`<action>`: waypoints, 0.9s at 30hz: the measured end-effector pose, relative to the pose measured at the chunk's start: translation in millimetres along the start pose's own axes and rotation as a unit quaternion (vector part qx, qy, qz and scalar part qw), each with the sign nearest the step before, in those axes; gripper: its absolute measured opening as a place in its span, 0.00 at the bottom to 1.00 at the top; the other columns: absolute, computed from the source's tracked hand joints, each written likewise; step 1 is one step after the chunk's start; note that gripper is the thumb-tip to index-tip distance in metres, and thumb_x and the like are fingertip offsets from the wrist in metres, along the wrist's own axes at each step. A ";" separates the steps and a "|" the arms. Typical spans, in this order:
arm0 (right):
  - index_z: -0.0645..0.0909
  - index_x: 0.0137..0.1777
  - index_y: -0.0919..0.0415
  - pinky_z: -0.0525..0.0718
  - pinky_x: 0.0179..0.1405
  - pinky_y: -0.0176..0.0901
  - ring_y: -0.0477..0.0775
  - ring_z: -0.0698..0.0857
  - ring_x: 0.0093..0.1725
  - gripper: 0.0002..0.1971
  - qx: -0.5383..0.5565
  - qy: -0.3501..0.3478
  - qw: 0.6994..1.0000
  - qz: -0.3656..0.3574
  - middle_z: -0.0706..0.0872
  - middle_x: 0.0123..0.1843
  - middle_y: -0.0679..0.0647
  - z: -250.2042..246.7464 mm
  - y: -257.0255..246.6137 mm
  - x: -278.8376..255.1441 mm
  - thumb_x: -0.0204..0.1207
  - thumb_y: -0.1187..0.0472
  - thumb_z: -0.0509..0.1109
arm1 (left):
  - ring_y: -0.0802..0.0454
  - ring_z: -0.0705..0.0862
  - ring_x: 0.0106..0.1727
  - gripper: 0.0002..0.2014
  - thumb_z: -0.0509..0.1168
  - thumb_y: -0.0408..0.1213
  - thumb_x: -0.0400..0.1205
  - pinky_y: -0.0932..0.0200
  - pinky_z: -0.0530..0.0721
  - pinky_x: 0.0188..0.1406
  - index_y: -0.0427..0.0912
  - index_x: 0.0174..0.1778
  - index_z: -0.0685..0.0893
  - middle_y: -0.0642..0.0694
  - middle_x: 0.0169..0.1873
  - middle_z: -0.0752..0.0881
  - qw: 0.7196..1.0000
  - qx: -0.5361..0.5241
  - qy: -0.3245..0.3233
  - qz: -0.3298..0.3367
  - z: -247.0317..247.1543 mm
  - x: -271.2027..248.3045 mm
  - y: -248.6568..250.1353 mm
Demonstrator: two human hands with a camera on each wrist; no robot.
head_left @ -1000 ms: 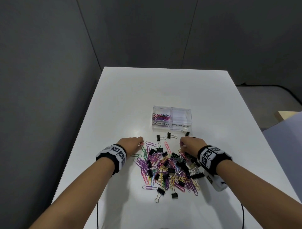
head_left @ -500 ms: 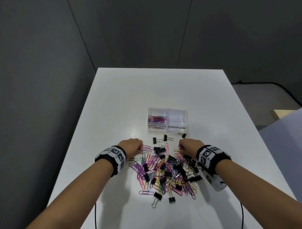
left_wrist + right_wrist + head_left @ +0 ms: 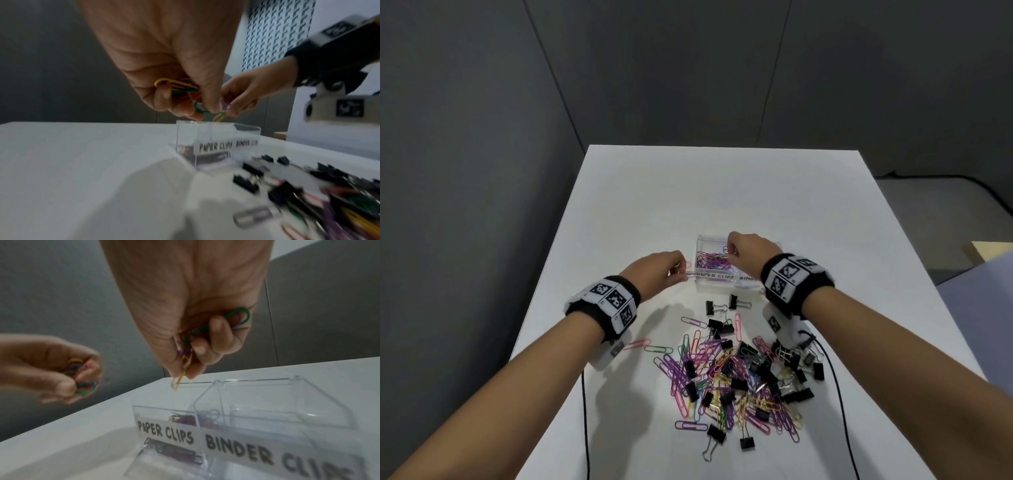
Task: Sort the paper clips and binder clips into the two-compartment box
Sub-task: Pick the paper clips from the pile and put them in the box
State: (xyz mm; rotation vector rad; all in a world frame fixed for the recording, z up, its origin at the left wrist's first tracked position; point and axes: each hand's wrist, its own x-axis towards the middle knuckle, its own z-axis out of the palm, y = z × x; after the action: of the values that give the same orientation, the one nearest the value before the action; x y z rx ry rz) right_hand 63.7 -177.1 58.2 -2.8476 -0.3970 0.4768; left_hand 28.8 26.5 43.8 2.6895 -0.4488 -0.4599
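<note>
The clear two-compartment box (image 3: pixel 736 270) sits on the white table (image 3: pixel 654 205), just beyond the heap and near the table's middle. Its front carries two labels: "PAPER CLIPS" on your left compartment (image 3: pixel 164 417) and "BINDER CLIPS" on your right compartment (image 3: pixel 287 410). The left one already holds a bed of mostly purple clips (image 3: pixel 710 262); the right one looks bare of binder clips, though its clear walls make that hard to judge.

Your right hand (image 3: pixel 748 248) hovers over the box with its fingers curled round a small bunch of paper clips (image 3: pixel 236 318) — green, purple and a yellow clip (image 3: pixel 180 376) that dangles from your fingertips above the left compartment's far edge.

Your left hand (image 3: pixel 657 270) is just beside the box's left wall, also closed on a bunch of paper clips (image 3: pixel 176 87): yellow, green and orange show between your fingers in the left wrist view.

Nearer to you lies the mixed pile (image 3: pixel 739 373) of coloured paper clips and black binder clips. Two binder clips (image 3: pixel 726 305) lie apart from it, just in front of the box. A pink paper clip (image 3: pixel 637 343) and a green one (image 3: pixel 659 349) lie off to the pile's left.

Black wristbands with printed markers wrap both wrists — left band (image 3: pixel 606 301), right band (image 3: pixel 791 277).
</note>
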 end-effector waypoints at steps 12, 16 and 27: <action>0.81 0.55 0.62 0.83 0.55 0.50 0.58 0.84 0.52 0.09 0.133 0.058 0.989 0.004 0.87 0.53 0.57 10.0 13.5 -12.3 0.80 0.64 0.61 | 0.41 0.81 0.59 0.11 0.59 0.37 0.84 0.53 0.76 0.56 0.37 0.59 0.79 0.39 0.57 0.83 0.999 0.036 0.014 0.033 -21.6 57.4 22.1; 0.80 0.53 0.62 0.83 0.48 0.44 0.54 0.84 0.46 0.09 0.072 0.000 0.997 -0.002 0.88 0.51 0.57 30.0 31.5 -36.7 0.82 0.61 0.60 | 0.41 0.80 0.61 0.12 0.59 0.36 0.84 0.52 0.76 0.59 0.36 0.60 0.79 0.38 0.59 0.82 0.997 0.064 -0.026 0.040 -11.6 75.6 39.0; 0.78 0.44 0.62 0.79 0.43 0.45 0.56 0.80 0.44 0.16 -0.044 -0.105 0.993 0.032 0.81 0.38 0.54 72.6 23.1 -52.6 0.80 0.47 0.62 | 0.47 0.82 0.57 0.12 0.58 0.43 0.83 0.54 0.80 0.50 0.47 0.57 0.83 0.48 0.55 0.83 0.982 0.133 -0.001 0.131 8.5 39.8 46.2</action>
State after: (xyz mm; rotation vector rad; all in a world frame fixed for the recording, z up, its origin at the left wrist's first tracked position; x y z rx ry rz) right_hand -4.0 -201.8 0.2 -2.9120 -0.3739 0.7938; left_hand 50.0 -31.3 45.3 2.8229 -0.9109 -0.3468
